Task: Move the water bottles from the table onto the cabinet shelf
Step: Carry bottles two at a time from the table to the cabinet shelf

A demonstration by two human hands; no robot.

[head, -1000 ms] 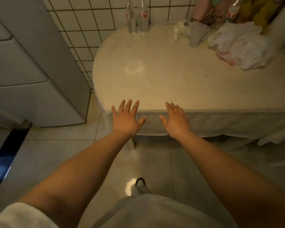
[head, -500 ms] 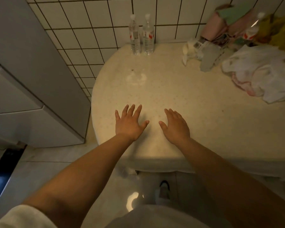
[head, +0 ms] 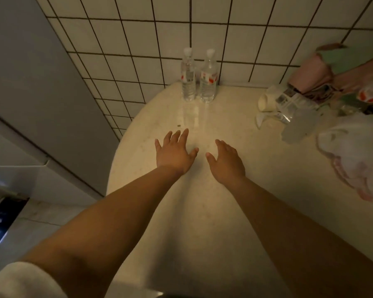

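Two clear water bottles with white caps and red-and-white labels stand upright side by side at the table's far edge against the tiled wall: the left bottle (head: 188,78) and the right bottle (head: 208,79). My left hand (head: 174,152) and my right hand (head: 227,162) stretch out over the beige table (head: 256,190), fingers straight and spread, holding nothing. Both hands are well short of the bottles, with bare tabletop between.
A grey cabinet or fridge (head: 41,93) stands to the left of the table. On the table's right lie white plastic bags (head: 357,155), clear packaging (head: 289,108) and pink and green items (head: 323,69). The floor shows at bottom left.
I have stepped up to the table and both arms have reached forward over it, from its near edge toward the bottles. The bottles have not moved.
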